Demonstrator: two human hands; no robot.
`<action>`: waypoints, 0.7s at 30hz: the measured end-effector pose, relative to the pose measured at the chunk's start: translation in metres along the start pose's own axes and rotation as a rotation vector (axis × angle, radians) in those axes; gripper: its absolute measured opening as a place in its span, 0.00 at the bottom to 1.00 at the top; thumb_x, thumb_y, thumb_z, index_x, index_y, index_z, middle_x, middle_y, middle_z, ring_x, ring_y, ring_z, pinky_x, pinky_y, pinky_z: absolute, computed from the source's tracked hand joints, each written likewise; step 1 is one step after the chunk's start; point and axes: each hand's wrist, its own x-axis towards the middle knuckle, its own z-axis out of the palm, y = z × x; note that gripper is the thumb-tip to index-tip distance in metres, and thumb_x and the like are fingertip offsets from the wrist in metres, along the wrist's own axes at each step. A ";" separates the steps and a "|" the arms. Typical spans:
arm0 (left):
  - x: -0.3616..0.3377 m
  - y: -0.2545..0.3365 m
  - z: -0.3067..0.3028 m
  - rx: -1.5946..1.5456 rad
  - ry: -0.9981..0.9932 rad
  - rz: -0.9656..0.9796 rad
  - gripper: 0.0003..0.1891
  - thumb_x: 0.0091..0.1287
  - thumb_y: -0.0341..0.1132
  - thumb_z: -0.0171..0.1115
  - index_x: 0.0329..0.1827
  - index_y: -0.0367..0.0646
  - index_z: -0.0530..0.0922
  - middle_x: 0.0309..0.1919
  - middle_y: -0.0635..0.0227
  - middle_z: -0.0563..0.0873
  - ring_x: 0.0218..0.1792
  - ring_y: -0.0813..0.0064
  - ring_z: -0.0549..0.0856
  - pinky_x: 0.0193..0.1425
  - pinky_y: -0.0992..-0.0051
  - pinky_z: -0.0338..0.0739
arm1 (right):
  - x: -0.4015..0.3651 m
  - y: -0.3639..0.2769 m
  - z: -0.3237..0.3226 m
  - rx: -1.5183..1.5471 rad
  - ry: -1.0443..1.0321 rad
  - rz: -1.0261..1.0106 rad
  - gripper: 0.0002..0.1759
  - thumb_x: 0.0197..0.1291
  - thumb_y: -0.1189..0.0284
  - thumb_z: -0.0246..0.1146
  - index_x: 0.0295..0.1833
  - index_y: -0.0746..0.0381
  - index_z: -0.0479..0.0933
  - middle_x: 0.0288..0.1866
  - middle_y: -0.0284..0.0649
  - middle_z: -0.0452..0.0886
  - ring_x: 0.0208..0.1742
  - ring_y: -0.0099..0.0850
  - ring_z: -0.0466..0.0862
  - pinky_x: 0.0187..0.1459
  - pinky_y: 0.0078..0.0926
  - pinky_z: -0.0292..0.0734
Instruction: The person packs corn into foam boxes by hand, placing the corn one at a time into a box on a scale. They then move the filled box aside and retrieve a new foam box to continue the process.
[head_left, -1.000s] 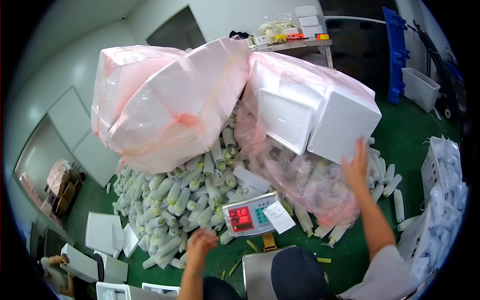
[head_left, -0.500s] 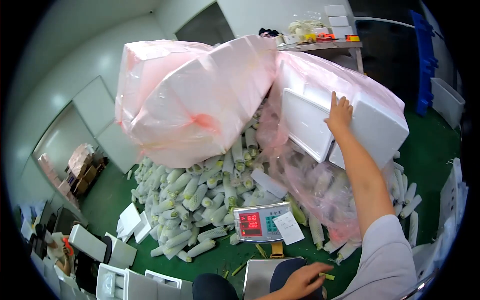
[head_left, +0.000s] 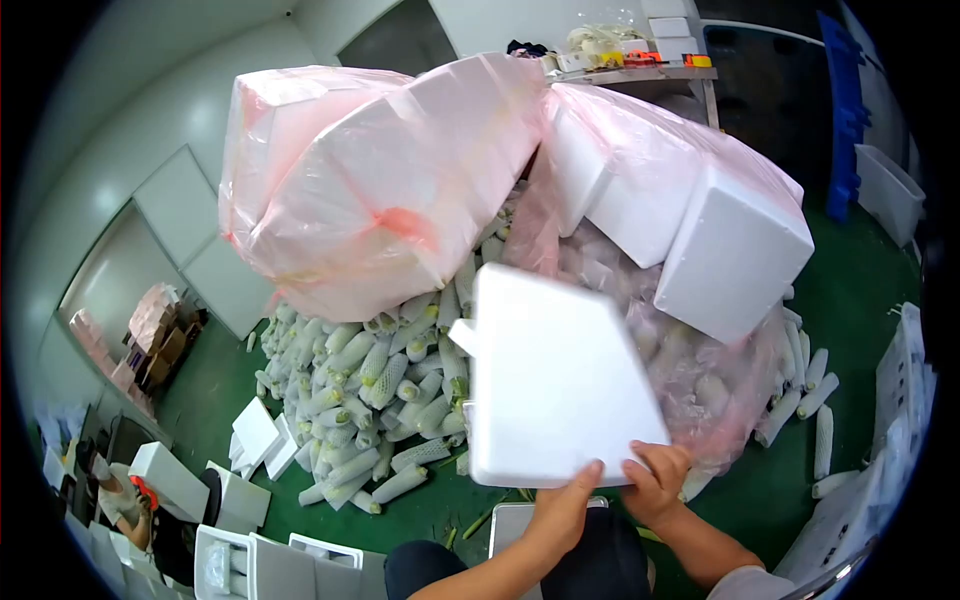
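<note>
A white foam lid (head_left: 560, 390) is held up in front of me, its smooth face slightly blurred. My left hand (head_left: 563, 512) grips its lower edge, thumb lying on the near face. Closed round the lower right corner is my right hand (head_left: 657, 482). Behind the lid, the scale's display is hidden; only part of the metal weighing plate (head_left: 512, 525) shows below. Corn cobs in white foam netting (head_left: 370, 385) lie heaped beyond it. To the upper right, white foam boxes (head_left: 735, 255) rest in a torn pink plastic bag (head_left: 715, 400).
A big pink-wrapped bundle (head_left: 380, 200) sits on the corn heap. Loose foam sheets (head_left: 258, 432) lie on the green floor (head_left: 215, 375). Open foam boxes (head_left: 270, 565) stand at lower left, near another person (head_left: 125, 500). White crates (head_left: 895, 400) line the right side.
My right hand has come down from the bagged boxes with the lid. My left hand, earlier low above my lap, now holds it too. The lid covers the scale display.
</note>
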 end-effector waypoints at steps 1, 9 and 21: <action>0.004 0.008 0.005 -0.091 0.073 0.018 0.29 0.69 0.35 0.63 0.70 0.38 0.64 0.62 0.59 0.76 0.63 0.63 0.75 0.68 0.62 0.69 | 0.005 -0.007 0.001 0.057 -0.052 0.058 0.18 0.54 0.68 0.67 0.52 0.47 0.81 0.56 0.33 0.82 0.52 0.29 0.79 0.51 0.32 0.67; -0.005 0.049 -0.095 -0.327 0.113 0.090 0.41 0.56 0.46 0.63 0.74 0.47 0.62 0.67 0.62 0.74 0.69 0.56 0.71 0.74 0.51 0.62 | 0.093 0.005 0.015 0.680 -0.277 -0.456 0.22 0.64 0.65 0.64 0.64 0.47 0.78 0.62 0.39 0.80 0.58 0.31 0.79 0.56 0.31 0.74; -0.016 0.008 -0.153 -0.364 0.443 0.019 0.44 0.53 0.47 0.62 0.77 0.52 0.59 0.72 0.59 0.69 0.72 0.57 0.67 0.77 0.49 0.58 | 0.246 0.415 0.344 0.778 0.134 1.108 0.48 0.54 0.53 0.73 0.73 0.71 0.63 0.73 0.57 0.68 0.73 0.46 0.68 0.72 0.38 0.61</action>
